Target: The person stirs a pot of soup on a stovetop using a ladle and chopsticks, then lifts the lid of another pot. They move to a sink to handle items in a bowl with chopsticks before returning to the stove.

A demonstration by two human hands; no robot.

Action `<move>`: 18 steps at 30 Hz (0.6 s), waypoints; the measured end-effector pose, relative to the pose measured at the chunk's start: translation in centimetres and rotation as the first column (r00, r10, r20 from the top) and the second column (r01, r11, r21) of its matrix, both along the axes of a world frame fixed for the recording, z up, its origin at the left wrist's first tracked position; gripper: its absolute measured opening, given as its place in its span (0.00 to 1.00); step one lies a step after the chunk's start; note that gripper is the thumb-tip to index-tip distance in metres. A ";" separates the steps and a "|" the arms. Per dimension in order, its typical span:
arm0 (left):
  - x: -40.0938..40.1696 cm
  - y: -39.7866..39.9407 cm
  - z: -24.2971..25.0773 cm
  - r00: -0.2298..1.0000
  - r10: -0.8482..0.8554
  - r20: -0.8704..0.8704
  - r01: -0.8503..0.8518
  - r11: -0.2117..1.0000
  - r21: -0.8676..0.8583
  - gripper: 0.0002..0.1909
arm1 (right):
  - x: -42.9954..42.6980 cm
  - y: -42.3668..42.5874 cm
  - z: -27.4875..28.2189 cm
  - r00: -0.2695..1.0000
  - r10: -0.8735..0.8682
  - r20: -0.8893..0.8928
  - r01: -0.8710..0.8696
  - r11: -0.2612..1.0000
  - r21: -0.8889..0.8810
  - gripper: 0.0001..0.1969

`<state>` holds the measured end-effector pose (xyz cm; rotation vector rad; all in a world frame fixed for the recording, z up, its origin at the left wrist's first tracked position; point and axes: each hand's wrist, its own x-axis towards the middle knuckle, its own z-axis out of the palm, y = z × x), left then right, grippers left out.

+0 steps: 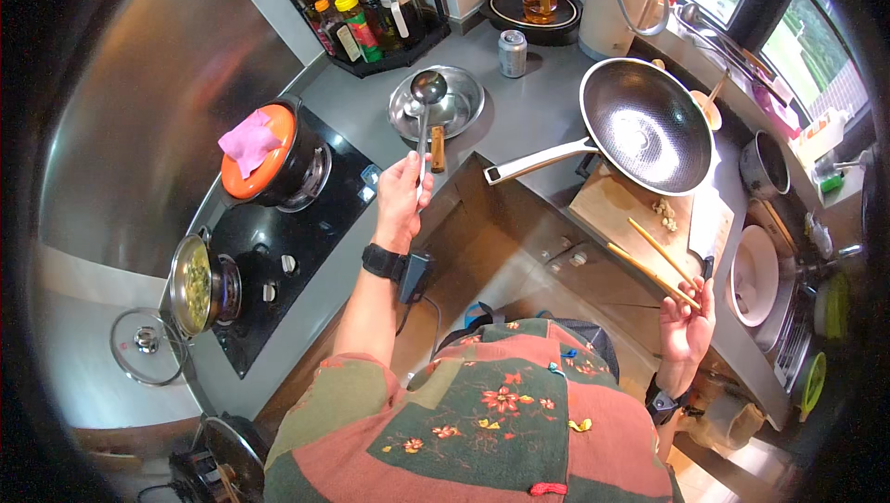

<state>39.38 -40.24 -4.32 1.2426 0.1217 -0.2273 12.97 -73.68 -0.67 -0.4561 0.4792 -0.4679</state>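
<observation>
My left hand (401, 198) grips the handle of a metal ladle (428, 88), whose bowl is over a shallow stainless steel basin (467, 105). A wooden handle (437, 149) sticks out at that basin's near rim; what it belongs to is not clear. My right hand (685, 326) holds a pair of chopsticks (643, 268) with their tips spread apart, near the front edge of a wooden cutting board (596, 198). On the board are chopped pieces (666, 214), perhaps ginger or garlic, and a cleaver (708, 228). A wok (640, 131) stands behind, its long handle pointing left.
On the black gas hob (254, 246) stand an orange-lidded pot (254, 179) with a pink cloth (249, 143) on it and a steel pan of food (197, 287). A glass lid (147, 346) lies nearby. A can (512, 54) stands at the back; a pink basin (754, 273) is at the sink.
</observation>
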 end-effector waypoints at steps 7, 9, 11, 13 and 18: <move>-2.1 -1.2 0.1 0.997 -0.080 -0.007 0.076 0.973 -0.218 0.19 | -1.3 -0.4 -1.6 0.997 0.049 0.057 -0.049 0.999 0.005 0.13; -3.0 -0.7 0.4 0.998 -0.067 0.003 0.067 0.978 -0.198 0.18 | -1.0 -0.1 -1.3 0.999 0.054 -0.002 -0.054 0.998 0.037 0.13; -4.5 0.8 1.2 0.999 -0.051 -0.007 0.049 0.978 -0.205 0.17 | 0.0 0.2 -1.4 0.993 0.113 -0.030 -0.114 0.993 -0.023 0.13; -5.8 2.2 1.0 1.000 -0.028 0.007 0.028 0.972 -0.233 0.17 | 1.7 1.1 -0.7 0.992 0.110 -0.055 -0.111 0.994 -0.019 0.13; -9.3 6.2 1.4 0.998 0.063 0.029 -0.056 0.982 -0.179 0.18 | 6.2 0.6 -2.1 0.917 0.387 0.100 -0.396 0.914 0.091 0.12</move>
